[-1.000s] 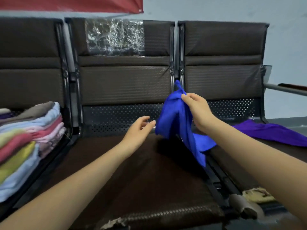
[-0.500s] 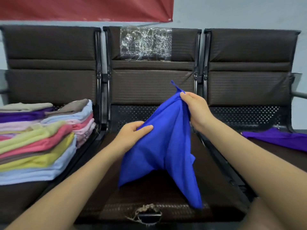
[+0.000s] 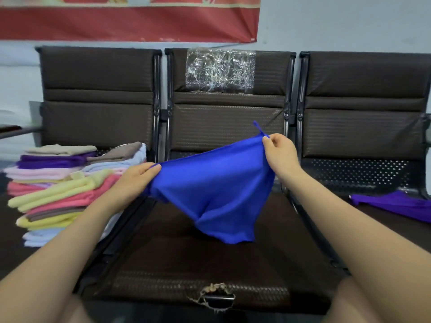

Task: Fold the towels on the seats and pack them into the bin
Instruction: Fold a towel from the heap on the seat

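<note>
Many towels (image 3: 67,183) sat folded beside your left hand (image 3: 134,183), while both hands, right (image 3: 281,153) included, pinched the unfolded blue towel (image 3: 214,194); no bin showed.

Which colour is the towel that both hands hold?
Royal blue towel, plain, seen in the head view.

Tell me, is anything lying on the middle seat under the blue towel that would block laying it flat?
Nothing visible: the middle seat below the blue towel is bare, apart from a tear at its front edge.
</note>
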A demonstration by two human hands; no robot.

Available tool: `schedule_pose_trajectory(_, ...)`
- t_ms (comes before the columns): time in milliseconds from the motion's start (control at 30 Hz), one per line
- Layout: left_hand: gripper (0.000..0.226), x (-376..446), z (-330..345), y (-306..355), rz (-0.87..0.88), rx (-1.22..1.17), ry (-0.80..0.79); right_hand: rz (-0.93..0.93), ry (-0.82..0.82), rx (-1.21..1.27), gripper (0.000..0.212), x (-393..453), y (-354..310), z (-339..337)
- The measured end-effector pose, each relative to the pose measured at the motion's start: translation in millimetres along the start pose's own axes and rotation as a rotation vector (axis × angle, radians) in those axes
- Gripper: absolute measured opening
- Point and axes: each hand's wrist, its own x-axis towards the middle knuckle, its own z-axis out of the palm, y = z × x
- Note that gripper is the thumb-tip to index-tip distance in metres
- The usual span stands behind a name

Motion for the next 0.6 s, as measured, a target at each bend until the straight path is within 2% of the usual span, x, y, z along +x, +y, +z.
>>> schedule_pose_trajectory(67,0.022,-3,-14,11,0.048,-0.105,0.086,-0.010,-0.047,0.042,0.020,-4,-8,-7)
schedule_pose_trajectory(167,0.025,-15,-29,37,0.064,-0.314,0.182,0.153,-0.177,0.518,0.018,-13,-21,-18)
schedule_pose_trajectory(233,0.027,-24,-35,54,0.048,-0.476,0.180,0.272,-0.280,0.701,0.018,-19,-26,-30)
schedule_pose_trajectory(333,0.021,-29,-40,65,0.013,-0.559,0.086,0.385,-0.393,0.769,0.021,-20,-21,-40)
schedule_pose_trajectory(400,0.018,-23,-37,65,-0.048,-0.543,0.065,0.437,-0.403,0.775,0.019,-18,-15,-38)
schedule_pose_trajectory(467,0.015,-3,-26,52,-0.109,-0.469,0.108,0.492,-0.394,0.733,0.018,-12,-2,-32)
schedule_pose_trajectory(600,0.024,47,9,17,-0.070,-0.015,0.075,0.512,-0.265,0.475,0.012,11,47,-8)
